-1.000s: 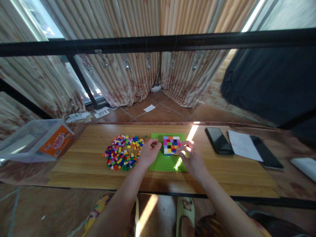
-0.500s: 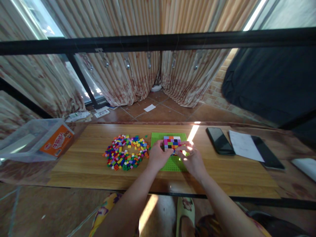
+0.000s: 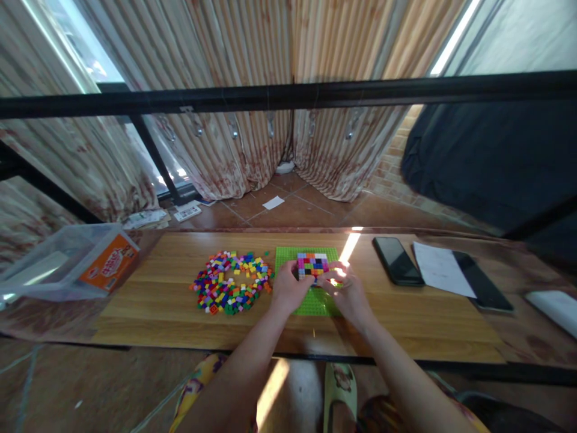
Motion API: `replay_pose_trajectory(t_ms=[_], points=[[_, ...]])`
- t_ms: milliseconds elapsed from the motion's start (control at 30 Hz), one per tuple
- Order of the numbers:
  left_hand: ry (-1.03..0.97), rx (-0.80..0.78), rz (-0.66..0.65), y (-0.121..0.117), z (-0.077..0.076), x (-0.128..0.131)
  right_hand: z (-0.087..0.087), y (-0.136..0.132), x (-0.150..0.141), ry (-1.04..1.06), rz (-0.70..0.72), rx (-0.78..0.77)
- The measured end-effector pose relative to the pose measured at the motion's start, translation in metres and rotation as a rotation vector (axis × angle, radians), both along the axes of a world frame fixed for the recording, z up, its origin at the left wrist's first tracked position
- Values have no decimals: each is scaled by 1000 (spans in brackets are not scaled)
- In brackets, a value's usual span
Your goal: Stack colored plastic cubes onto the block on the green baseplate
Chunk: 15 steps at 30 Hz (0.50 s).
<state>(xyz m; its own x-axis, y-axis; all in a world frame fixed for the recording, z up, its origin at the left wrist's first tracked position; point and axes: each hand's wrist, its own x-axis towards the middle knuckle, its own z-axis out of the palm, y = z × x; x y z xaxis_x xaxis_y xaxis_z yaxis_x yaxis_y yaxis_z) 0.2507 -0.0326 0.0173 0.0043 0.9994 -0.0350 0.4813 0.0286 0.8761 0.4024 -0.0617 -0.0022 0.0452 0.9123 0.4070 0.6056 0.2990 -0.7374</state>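
A block of multicoloured toy bricks (image 3: 312, 263) is between my two hands, over the green studded baseplate (image 3: 311, 308). My left hand (image 3: 287, 287) grips its left side, fingers curled behind and thumb along the near edge. At the right side, my right hand (image 3: 346, 293) has its fingers bent round the block, with the thumb at the near right corner. Sunlight falls on those fingers, and what lies under them is partly hidden. I cannot tell whether the block is fixed to the plate or raised from it.
Left of the plate lies a ring-shaped heap of loose bricks (image 3: 232, 300) on the wooden table (image 3: 148, 300). A clear plastic box (image 3: 54, 258) stands at the far left. To the right are a black phone (image 3: 397, 261), a paper sheet (image 3: 442, 269) and a dark flat device (image 3: 484, 282).
The view has shifted slightly. Both hands stay at the block, with the right fingers only slightly moved. A small yellow speck now shows near the table's front edge.
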Motion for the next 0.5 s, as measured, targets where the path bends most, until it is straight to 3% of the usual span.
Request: replay_pose_trajectory(t_ms=[133,233,333,400,500], points=[[19,42,45,14,7,-32,5,0,14,184,-65,-23],[172,104,174,32,17,-75,7,1,25,302,-153,-55],[410,141,262,46,23,-113,8,2,29,258,-170,-79],[556,160,226,50,21,-128,9,1,26,188,-162,-80],[689,197,72,52,15,-134,11,1,18,95,-147,-69]])
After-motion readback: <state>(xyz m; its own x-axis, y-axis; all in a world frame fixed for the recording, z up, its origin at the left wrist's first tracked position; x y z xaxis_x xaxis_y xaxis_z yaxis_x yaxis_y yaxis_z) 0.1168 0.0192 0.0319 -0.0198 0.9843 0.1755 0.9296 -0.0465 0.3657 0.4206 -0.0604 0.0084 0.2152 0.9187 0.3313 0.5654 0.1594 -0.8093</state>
